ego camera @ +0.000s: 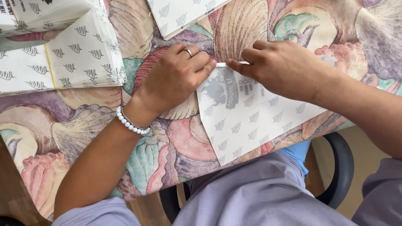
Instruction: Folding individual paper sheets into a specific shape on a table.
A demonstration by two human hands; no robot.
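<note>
A white paper sheet (247,121) printed with small grey leaf marks lies on a table covered by a shell-patterned cloth (176,146). My left hand (176,77), with a ring and a white bead bracelet, rests on the cloth with its fingertips pressing the sheet's top left corner. My right hand (284,67) lies over the sheet's upper edge, its fingertips pinching or pressing the folded top edge close to the left fingertips. The part of the sheet under the right hand is hidden.
A stack of folded sheets of the same leaf-printed paper (79,54) lies at the upper left, with more paper (180,14) at the top middle. The table's near edge runs above my lap, and a dark chair arm (341,167) shows at lower right.
</note>
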